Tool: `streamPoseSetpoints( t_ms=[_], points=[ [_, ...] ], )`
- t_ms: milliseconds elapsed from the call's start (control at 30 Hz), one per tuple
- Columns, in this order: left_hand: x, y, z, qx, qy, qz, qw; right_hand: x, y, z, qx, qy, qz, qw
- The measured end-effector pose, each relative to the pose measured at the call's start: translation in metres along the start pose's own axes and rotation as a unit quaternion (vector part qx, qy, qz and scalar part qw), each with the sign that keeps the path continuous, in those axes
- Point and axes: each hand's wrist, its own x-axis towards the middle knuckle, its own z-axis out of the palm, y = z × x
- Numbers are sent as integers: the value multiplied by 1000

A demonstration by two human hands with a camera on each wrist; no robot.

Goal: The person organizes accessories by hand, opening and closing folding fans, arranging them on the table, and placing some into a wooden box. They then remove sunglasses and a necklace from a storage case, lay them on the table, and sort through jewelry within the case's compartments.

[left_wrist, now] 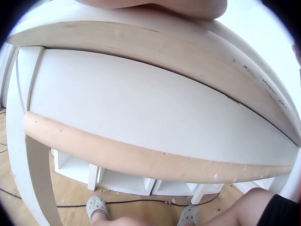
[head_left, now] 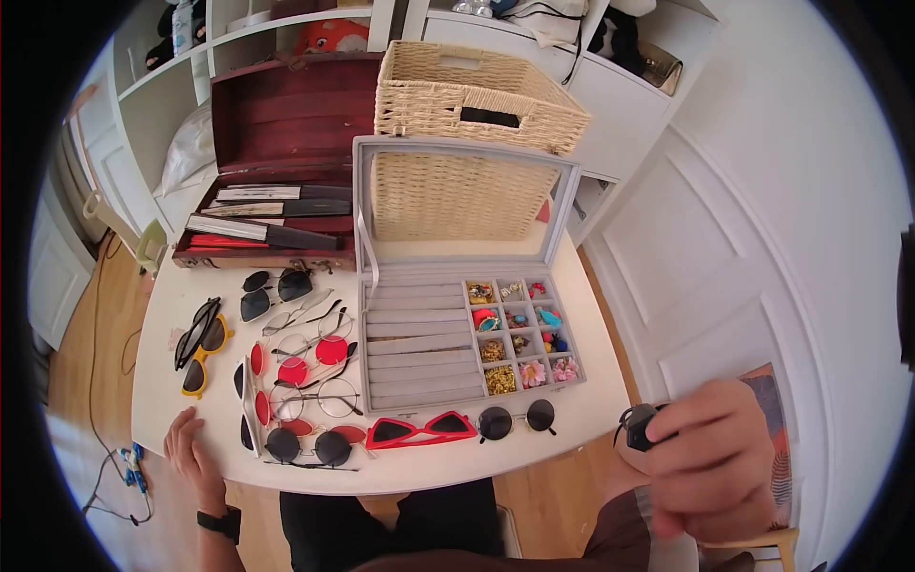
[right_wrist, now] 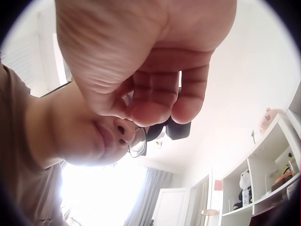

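My left hand (head_left: 195,453) rests at the table's front left edge, fingers relaxed. In the left wrist view only a strip of this hand (left_wrist: 155,5) shows above the table edge. My right hand (head_left: 715,462) is raised off the table at the right, close to the head camera. Its fingers (right_wrist: 150,113) curl in toward the palm, and nothing shows in their grip. A black device (head_left: 637,426) sits at the right wrist. Nearest the left hand lie yellow sunglasses (head_left: 196,374) and white-framed sunglasses (head_left: 250,405). Red cat-eye sunglasses (head_left: 419,431) and round dark sunglasses (head_left: 516,420) lie along the front.
A grey jewelry box (head_left: 424,389) stands open, with rings and trinkets in its right compartments. Behind it is a woven basket (head_left: 477,95). A dark red case (head_left: 286,100) with folded fans (head_left: 276,232) stands at back left. Several more glasses (head_left: 338,396) cover the table's left half.
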Motion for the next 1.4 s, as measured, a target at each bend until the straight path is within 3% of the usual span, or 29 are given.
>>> streamPoseSetpoints(
  t_ms=[33,100,167,200,267,300,367,400,467,600,700,833,967,1167,1400],
  points=[
    [0,1,-1,-4,-1,3,1000,-3,-4,-2,-4,-2,3,1000],
    [2,6,-5,-2,-6,3,1000,-12,-12,-5,-55,-62,115,990],
    [2,9,-8,0,-11,7,1000,-40,-16,4,-77,-18,193,978],
    [3,10,-7,3,-12,9,1000,-51,-19,9,-80,-18,193,978],
    [2,8,-7,4,-12,13,1000,-75,-28,22,-159,21,371,915],
    [2,8,-7,5,-12,15,1000,-91,-31,29,-162,22,370,915],
    [2,9,-9,8,-11,19,1000,-127,-36,44,-198,89,521,826],
    [3,11,-8,10,-9,21,1000,-145,-38,51,-200,90,520,825],
    [3,13,-10,8,-6,19,1000,-178,-40,64,-191,182,589,764],
    [2,14,-8,6,4,13,1000,-223,-42,81,-190,228,613,732],
    [2,13,-7,3,13,6,1000,-239,-41,97,-204,244,658,683],
    [6,21,-14,-4,24,8,1000,-269,-32,109,-162,250,630,717],
    [5,18,-12,-13,37,7,999,-267,-24,116,-255,246,653,669],
    [3,13,-16,-26,30,-13,999,-261,-23,124,-297,235,625,683],
    [16,9,-25,-148,-32,-83,985,-269,-21,122,-273,236,631,686]
  ],
)
